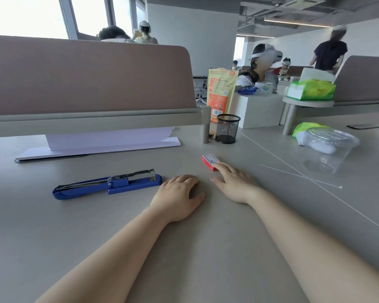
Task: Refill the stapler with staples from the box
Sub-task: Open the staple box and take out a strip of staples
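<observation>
Now two hands flat: left hand [179, 196]; right hand [234, 184] touching one box [210, 161]; one stapler [107, 184].

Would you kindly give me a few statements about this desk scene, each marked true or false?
1. The blue stapler lies on the desk. True.
2. The left hand grips the stapler. False: it rests flat on the desk beside it.
3. The right hand touches the red staple box. True.
4. The staple box stands inside the mesh pen cup. False: it lies on the desk, nearer the person.
</observation>
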`<action>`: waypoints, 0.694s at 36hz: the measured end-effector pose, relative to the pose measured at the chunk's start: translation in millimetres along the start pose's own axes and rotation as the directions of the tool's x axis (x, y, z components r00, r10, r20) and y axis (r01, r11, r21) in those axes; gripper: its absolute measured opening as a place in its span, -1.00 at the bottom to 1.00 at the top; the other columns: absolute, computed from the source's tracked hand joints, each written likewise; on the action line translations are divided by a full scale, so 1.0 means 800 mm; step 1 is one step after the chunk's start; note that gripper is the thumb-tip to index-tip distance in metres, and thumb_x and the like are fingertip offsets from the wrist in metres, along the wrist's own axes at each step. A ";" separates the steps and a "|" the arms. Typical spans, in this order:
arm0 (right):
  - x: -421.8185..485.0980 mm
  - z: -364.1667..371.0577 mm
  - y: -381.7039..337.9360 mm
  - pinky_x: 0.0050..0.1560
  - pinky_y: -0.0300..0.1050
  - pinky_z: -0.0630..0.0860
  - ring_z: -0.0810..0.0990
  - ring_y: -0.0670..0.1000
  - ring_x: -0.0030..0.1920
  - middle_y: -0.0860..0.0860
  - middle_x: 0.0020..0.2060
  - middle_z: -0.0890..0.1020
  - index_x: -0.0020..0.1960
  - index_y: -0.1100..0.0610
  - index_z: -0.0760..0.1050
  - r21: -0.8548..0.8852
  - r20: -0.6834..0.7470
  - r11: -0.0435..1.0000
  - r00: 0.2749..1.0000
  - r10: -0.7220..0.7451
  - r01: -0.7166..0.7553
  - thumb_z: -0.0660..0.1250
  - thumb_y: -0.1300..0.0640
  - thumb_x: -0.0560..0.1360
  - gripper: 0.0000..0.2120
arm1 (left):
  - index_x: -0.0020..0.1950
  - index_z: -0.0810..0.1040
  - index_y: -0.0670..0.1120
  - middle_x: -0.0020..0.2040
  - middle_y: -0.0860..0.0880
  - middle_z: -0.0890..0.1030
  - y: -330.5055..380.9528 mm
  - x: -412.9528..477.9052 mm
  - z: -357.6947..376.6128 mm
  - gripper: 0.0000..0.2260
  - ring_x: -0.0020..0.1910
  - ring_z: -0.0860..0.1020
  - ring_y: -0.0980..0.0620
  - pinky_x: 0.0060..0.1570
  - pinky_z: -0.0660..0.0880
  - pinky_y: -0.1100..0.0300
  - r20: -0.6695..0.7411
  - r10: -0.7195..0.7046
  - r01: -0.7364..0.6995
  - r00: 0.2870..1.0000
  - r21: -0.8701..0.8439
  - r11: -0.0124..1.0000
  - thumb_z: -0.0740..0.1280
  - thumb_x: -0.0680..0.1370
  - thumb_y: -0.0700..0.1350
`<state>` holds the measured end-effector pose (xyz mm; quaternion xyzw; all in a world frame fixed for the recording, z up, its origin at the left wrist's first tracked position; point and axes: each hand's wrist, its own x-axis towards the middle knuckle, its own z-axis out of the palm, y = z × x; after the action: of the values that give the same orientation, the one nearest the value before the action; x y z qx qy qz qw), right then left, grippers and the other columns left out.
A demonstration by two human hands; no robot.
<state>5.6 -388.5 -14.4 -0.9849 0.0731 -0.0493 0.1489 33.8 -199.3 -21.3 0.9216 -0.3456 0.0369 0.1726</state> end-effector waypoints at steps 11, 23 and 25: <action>-0.070 0.006 -0.011 -0.07 -0.06 0.48 0.57 0.11 0.03 0.02 0.06 0.56 0.04 0.06 0.53 0.144 -0.351 0.989 0.936 0.034 0.018 0.33 0.05 0.43 -0.80 | 0.31 0.39 0.00 0.34 0.00 0.46 0.007 -0.020 -0.006 -0.64 0.30 0.39 -0.06 0.27 0.30 0.10 -0.069 0.007 -0.006 0.998 0.022 1.000 0.15 0.55 0.08; -0.055 0.011 -0.003 0.02 -0.03 0.51 0.55 0.04 -0.07 0.05 -0.06 0.51 -0.11 0.13 0.50 0.348 -0.318 0.937 0.943 0.096 0.022 0.47 -0.04 0.30 -0.69 | 0.42 0.22 0.02 0.43 0.00 0.36 0.005 -0.003 0.000 -0.52 0.40 0.29 -0.06 0.38 0.19 0.03 -0.044 0.009 -0.009 0.999 0.004 1.000 0.14 0.54 0.16; -0.052 0.012 -0.009 0.00 -0.02 0.49 0.51 0.05 -0.04 0.04 -0.03 0.48 -0.09 0.12 0.44 0.303 -0.322 0.953 0.941 0.106 -0.004 0.47 -0.13 0.28 -0.59 | 0.42 0.21 0.03 0.43 0.00 0.35 0.005 -0.002 0.002 -0.51 0.41 0.27 -0.06 0.38 0.18 0.03 -0.038 0.016 -0.015 0.999 0.021 1.000 0.13 0.54 0.17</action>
<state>-33.2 -372.8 -24.4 -0.9259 0.1169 -0.2222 0.2824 29.7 -201.6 -21.6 0.9198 -0.3490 0.0595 0.1691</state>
